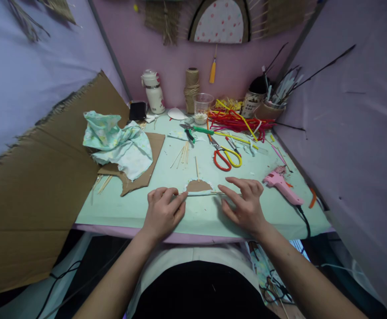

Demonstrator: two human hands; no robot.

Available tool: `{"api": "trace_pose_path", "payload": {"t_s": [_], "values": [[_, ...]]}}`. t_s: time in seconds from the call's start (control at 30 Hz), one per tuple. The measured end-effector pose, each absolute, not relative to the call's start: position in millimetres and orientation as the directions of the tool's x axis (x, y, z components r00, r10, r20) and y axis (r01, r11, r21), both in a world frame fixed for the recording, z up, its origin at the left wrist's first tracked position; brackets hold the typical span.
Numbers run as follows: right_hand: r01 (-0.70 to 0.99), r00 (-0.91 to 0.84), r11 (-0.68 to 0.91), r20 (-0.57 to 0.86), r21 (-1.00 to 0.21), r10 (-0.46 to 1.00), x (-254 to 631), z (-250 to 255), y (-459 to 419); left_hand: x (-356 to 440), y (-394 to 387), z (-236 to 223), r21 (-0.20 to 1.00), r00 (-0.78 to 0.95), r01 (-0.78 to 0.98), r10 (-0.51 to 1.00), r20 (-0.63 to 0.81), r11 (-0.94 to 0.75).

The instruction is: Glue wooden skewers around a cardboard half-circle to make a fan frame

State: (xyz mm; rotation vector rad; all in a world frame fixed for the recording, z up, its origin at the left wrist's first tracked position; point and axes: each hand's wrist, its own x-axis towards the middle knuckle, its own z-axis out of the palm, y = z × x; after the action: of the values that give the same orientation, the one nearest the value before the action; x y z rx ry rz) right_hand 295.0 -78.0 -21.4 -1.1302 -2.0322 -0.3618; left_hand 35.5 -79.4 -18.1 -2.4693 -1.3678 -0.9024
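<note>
A small half-circle of brown cardboard [199, 186] with pale floral fabric round its edge lies on the table in front of me. Along its straight edge a thin wooden stick [216, 192] juts out sideways. My left hand [164, 212] is closed at the left end of that edge, thumb and index finger pinching the stick. My right hand [245, 203] has its fingers spread, the index fingertip by the stick's right part; whether it touches is hard to tell. Another stick [197, 168] points away from the middle of the curved edge.
Red-and-yellow-handled scissors [224, 157], green-handled pliers [201, 130] and several loose sticks [182, 155] lie beyond the hands. At right rests a pink glue gun [283, 186] with its cord. Floral cloth [127, 144] covers cardboard at left. Red pipe cleaners [235, 122] are heaped behind.
</note>
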Motion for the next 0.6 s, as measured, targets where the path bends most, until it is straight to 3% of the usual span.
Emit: {"api": "trace_pose_path", "payload": {"t_s": [0.27,0.6], "values": [[0.788,-0.178,0.564,0.786,-0.247,0.592,298.0,-22.0,-75.0,32.4,-80.0,-16.1,0.158,0.372,0.779,0.651,0.662,-0.606],[0.704,-0.428,0.695,0.693,-0.147,0.581,294.0,-17.0,-78.3,28.7,-80.3,-14.5,0.205,0.439,0.695,0.632,0.639,-0.690]]}}
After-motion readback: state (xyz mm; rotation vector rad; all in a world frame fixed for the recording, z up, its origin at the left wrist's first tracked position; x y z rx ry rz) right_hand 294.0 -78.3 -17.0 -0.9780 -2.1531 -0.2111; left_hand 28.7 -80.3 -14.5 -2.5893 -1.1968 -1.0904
